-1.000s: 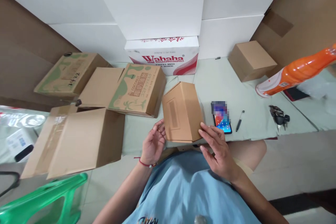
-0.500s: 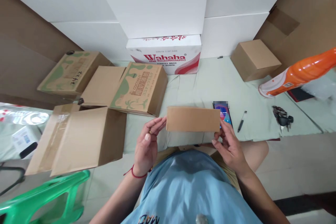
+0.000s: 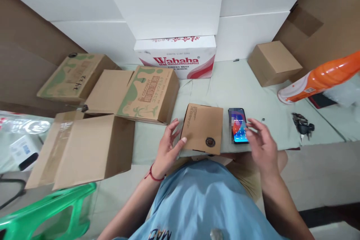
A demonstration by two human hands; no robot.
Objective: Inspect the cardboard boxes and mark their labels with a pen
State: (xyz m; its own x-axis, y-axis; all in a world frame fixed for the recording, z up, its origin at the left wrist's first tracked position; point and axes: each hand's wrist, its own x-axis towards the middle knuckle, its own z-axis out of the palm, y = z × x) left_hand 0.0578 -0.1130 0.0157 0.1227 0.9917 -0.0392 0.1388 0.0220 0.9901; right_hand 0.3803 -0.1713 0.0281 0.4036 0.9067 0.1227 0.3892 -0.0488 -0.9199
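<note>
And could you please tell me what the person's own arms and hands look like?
The left hand and right hand are both gloveless, and no sleeves show. The left one has a thin red bracelet at its wrist; none shows on the right.

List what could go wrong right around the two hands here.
1. The small cardboard box sits close to the front edge of the table, with the left hand beside it and its thumb at the box; a nudge might tip it off.
2. The right hand's fingers are right by the phone, whose screen is lit, so an accidental tap is possible.
</note>
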